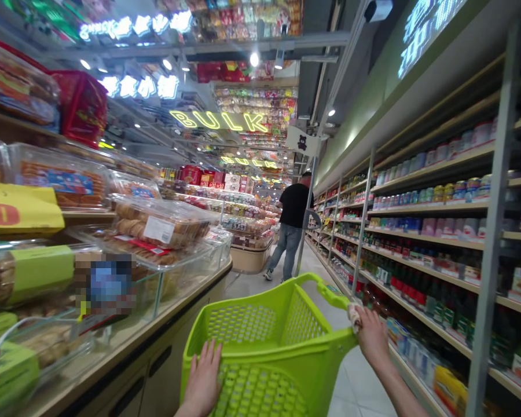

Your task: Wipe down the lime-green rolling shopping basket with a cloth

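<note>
A bright green plastic shopping cart (286, 350) with perforated walls stands right in front of me. My left hand (205, 379) lies on the cart's near-left rim, its fingers stretched out flat and the thumb hidden. At the cart's right corner, my right hand (371, 333) is closed around a crumpled whitish-pink cloth or wipe (355, 315). That wipe presses against the end of the green handle (330, 294). I see nothing lying in the visible part of the basket.
On the left runs a glass-edged counter with clear boxes of baked goods (160, 223) and a yellow price sign (19, 208). Shelves of cans and bottles (425, 229) line the right side. Ahead, a person in black (295, 205) stands beside a metal pole in the aisle.
</note>
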A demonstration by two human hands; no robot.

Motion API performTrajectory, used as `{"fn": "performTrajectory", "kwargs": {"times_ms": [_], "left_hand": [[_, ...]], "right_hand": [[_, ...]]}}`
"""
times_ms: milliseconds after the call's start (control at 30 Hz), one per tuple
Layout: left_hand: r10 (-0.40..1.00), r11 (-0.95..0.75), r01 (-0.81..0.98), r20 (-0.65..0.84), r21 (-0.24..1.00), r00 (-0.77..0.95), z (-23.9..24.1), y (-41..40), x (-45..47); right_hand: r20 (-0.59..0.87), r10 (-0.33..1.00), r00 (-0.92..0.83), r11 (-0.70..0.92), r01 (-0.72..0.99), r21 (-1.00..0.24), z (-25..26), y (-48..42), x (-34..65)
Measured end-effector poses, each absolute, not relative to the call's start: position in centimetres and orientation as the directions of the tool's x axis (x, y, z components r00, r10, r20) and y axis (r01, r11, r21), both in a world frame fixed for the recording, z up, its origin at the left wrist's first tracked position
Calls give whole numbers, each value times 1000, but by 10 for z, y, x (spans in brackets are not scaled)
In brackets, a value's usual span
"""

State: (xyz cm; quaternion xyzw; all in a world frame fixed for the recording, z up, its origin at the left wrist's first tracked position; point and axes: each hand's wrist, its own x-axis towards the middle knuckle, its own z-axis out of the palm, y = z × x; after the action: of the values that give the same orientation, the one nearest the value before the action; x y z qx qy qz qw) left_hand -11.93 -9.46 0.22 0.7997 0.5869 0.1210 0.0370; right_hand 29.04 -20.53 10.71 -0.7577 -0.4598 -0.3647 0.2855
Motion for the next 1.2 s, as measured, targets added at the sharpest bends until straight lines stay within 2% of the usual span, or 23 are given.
{"fn": "performTrajectory", "kwargs": {"times_ms": [100, 167, 267, 367, 433, 533, 600, 667, 800, 967, 1100, 1200], "left_hand": [[943, -317, 931, 164, 182, 290, 2, -96, -119], [942, -323, 926, 161, 195, 294, 4, -95, -116], [938, -334, 921, 169, 198, 303, 6, -91, -115], [926, -357, 920, 188, 162, 327, 2, -89, -117], [914, -380, 916, 202, 128, 351, -2, -87, -117], [905, -389, 916, 227, 95, 360, -7, -86, -117], [902, -389, 917, 240, 87, 359, -9, -84, -115], [897, -393, 916, 247, 74, 365, -11, -83, -113], [891, -397, 917, 258, 43, 374, -13, -80, -113], [861, -438, 899, 287, -2, 420, -19, -76, -118], [847, -451, 892, 299, -33, 440, -21, -73, -119], [855, -430, 902, 300, -45, 423, -19, -76, -113]], "right_hand": [[789, 564, 244, -382, 924, -14, 92, -205, 280], [729, 666, 160, -267, 963, 33, 78, -195, 243], [560, 828, 28, -59, 998, 37, 58, -177, 177], [450, 889, -86, 76, 996, 41, 52, -170, 147], [469, 880, -76, 58, 997, 52, 60, -174, 160], [558, 826, 73, -120, 992, 49, 80, -190, 215], [653, 734, 184, -249, 968, 7, 89, -204, 252], [717, 654, 241, -311, 950, -34, 88, -217, 274], [780, 599, 179, -212, 975, -61, 50, -226, 264], [858, 489, 157, -50, 987, -152, -40, -215, 227], [810, 565, 156, -32, 985, -167, -102, -220, 219], [782, 600, 167, -24, 981, -190, -102, -228, 223]]}}
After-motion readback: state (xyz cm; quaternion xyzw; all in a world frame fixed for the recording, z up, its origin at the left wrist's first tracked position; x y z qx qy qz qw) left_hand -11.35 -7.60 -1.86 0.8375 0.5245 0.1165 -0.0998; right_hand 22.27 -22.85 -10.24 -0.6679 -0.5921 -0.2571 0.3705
